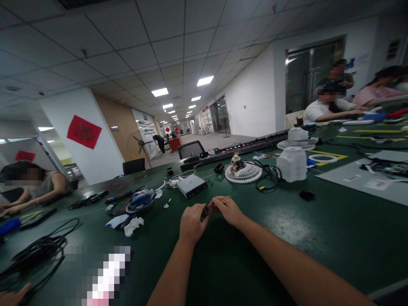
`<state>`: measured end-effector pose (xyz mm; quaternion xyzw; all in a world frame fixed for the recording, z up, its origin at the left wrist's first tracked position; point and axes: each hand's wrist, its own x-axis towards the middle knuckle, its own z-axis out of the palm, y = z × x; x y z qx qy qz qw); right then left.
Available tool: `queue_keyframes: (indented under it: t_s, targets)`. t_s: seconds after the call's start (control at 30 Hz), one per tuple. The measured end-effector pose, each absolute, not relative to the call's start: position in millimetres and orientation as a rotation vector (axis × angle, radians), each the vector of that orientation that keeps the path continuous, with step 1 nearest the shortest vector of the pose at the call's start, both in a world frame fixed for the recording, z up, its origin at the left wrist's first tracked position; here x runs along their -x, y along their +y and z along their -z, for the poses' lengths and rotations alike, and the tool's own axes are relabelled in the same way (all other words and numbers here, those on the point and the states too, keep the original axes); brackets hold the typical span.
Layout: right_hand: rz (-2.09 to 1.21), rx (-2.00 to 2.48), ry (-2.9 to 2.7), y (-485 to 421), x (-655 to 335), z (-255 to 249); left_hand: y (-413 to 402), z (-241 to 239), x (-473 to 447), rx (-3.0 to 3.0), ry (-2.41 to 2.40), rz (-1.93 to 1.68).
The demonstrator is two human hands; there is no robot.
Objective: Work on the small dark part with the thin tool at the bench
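Note:
Both my hands meet over the green tabletop [255,238], near its middle. My left hand [193,223] is closed around a small black part [205,211] that looks round or hollow at its end. Against that part, the fingers of my right hand [227,209] pinch something thin and reddish-brown, too small to name. Just beyond my hands lies a grey metal box like a disc drive [191,186]. Farther back sits a white fan grille [244,173] with a motor on top.
A white housing [290,165] and a black cable [270,180] stand to the right. A clothes iron [142,199], crumpled white scraps [133,226] and coiled black cable [41,250] lie to the left. Another person's hand [15,295] shows at lower left; people sit along both sides.

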<state>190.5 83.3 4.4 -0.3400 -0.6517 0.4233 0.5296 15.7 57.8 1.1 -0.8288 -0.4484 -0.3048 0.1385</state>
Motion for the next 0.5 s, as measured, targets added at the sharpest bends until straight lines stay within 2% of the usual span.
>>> queue_keyframes:
  t_s: [0.13,0.37,0.5]
  targets:
    - [-0.903,0.873,-1.577,82.4,-190.4,-5.8,57.5,-1.4,-15.9,2.382,-1.315,0.88]
    - [-1.07,0.79,-1.501,83.8,-188.6,-2.8,57.8,-1.4,-16.2,2.408,-1.312,0.861]
    - [-0.984,0.843,-1.504,83.1,-188.2,-4.8,57.4,-2.2,-16.5,2.398,-1.322,0.857]
